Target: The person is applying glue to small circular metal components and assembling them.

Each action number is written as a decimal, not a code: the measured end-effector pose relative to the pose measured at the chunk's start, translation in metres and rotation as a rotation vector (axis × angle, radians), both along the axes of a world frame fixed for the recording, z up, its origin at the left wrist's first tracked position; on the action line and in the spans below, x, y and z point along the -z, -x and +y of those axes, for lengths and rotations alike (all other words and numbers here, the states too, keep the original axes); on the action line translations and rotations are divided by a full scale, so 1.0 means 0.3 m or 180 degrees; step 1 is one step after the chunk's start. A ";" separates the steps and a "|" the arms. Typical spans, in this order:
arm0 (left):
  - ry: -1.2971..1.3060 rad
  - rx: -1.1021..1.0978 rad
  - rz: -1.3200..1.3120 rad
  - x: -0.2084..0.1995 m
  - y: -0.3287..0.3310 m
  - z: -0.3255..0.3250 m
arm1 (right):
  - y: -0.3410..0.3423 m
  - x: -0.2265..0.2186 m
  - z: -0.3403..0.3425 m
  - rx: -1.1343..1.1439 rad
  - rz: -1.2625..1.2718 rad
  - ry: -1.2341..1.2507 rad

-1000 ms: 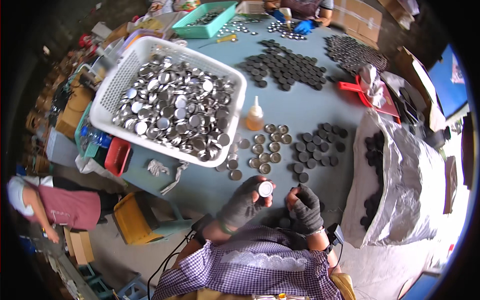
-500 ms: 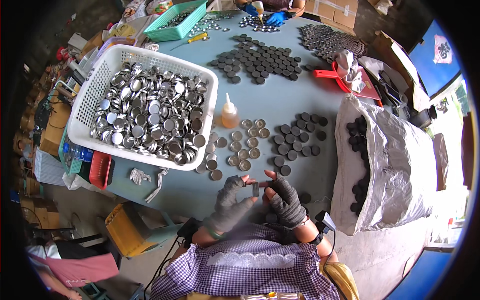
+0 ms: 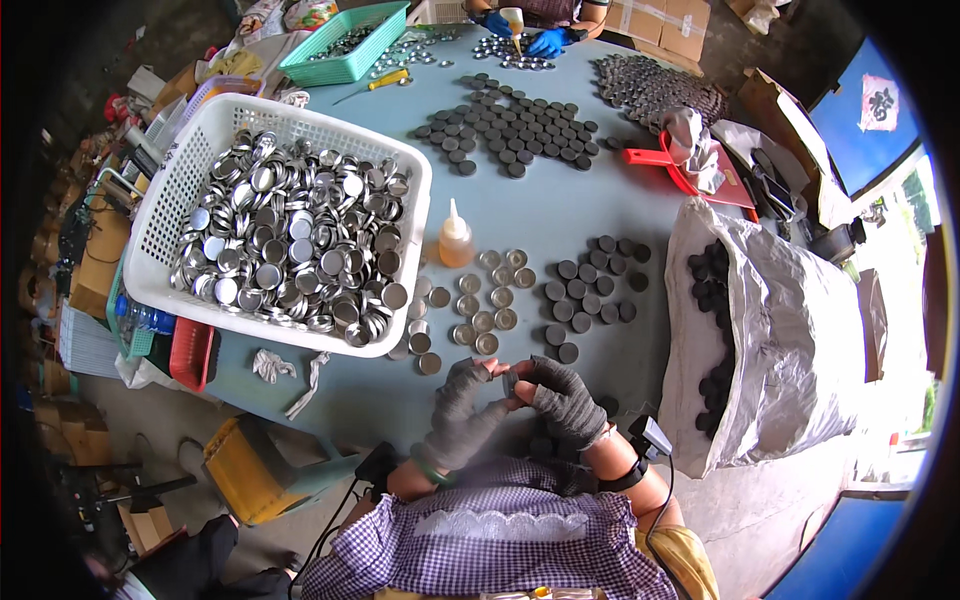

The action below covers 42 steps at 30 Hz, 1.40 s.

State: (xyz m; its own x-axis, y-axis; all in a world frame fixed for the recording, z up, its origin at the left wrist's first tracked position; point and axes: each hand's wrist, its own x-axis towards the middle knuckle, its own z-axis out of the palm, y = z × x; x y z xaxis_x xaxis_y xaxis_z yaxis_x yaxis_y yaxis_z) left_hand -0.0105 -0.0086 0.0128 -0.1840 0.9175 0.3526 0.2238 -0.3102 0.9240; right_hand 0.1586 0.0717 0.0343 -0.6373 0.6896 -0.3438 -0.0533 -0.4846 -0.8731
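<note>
Both my hands wear grey fingerless gloves and meet just above the near table edge. My left hand and my right hand pinch a small dark round disc between their fingertips, its edge toward me. The fingers partly cover it, so I cannot tell whether a metal cap is fitted to it. Beyond the hands lie shallow silver caps in loose rows, open side up. Right of these are several black discs. A squeeze bottle of amber liquid stands upright behind the caps.
A white basket heaped with silver caps fills the left. At right, a white sack holds black discs. Farther back are more discs, a red dustpan, a green basket and a co-worker's blue-gloved hands.
My right hand has come in closer to the left, and its fingers now cover more of the disc. The view has shifted slightly. At lower left, a passing person has moved.
</note>
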 end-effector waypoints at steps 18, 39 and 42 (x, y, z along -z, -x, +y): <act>0.0678 -0.0611 0.0122 0.053 0.048 -0.020 | 0.195 0.241 0.486 -0.0644 -0.3693 -0.4188; 0.0968 0.1072 0.2575 0.068 -0.074 -0.178 | -0.087 -0.286 -0.109 0.0694 -0.1291 -0.4349; 0.0919 0.1068 0.2693 0.081 -0.074 -0.172 | -0.112 -0.205 -0.122 0.0697 -0.1173 -0.3841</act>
